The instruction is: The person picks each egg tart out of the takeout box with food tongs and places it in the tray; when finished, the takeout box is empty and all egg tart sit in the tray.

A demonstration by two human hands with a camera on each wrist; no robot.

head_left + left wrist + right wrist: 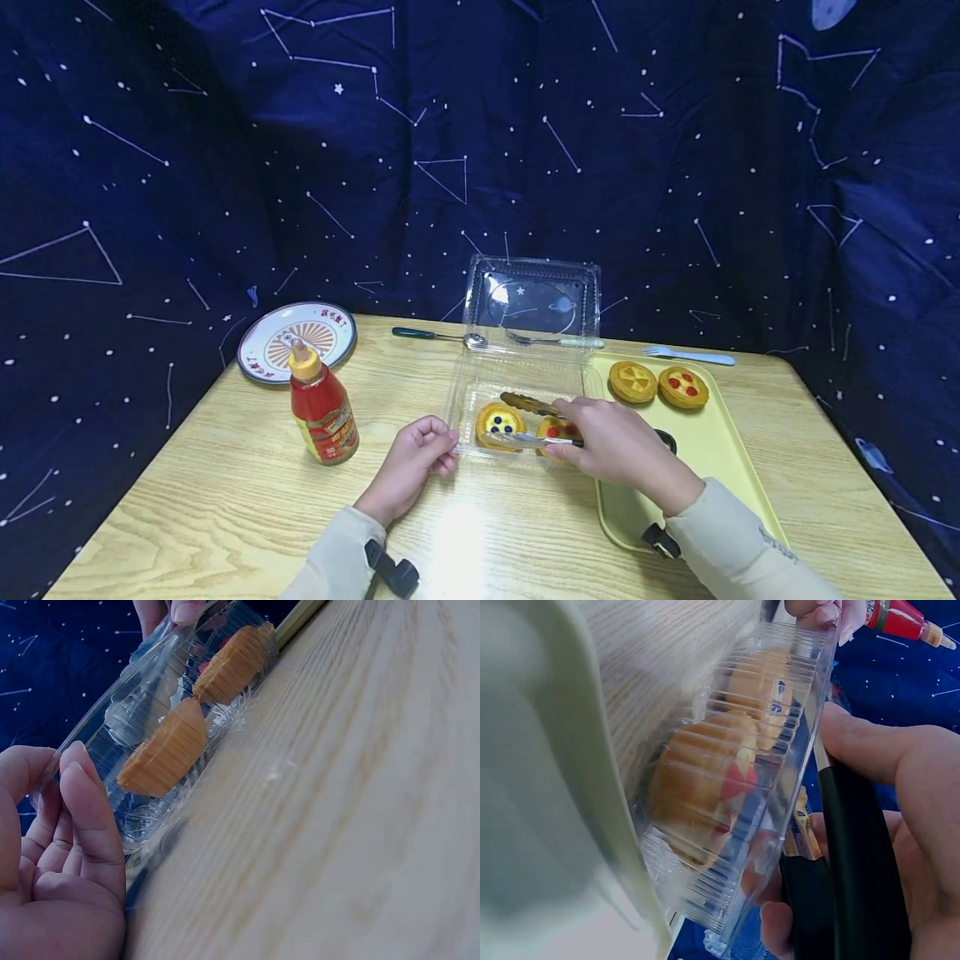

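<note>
Now the left hand (415, 460) pinches a clear container (519, 375); the right hand (621, 443) grips tongs (529, 405).

So both our arms come in from the near side of the surface (825, 517), pale sleeves (742, 542) down to the wrists. Our left hand (416, 454) is doing a light pinch, thumb against fingertips, other fingers curled in. Our right hand (618, 442) sits nearer the surface's right edge, back up, forearm slanting toward the far left corner, and it's gripping, thumb opposite the fingers.
</note>
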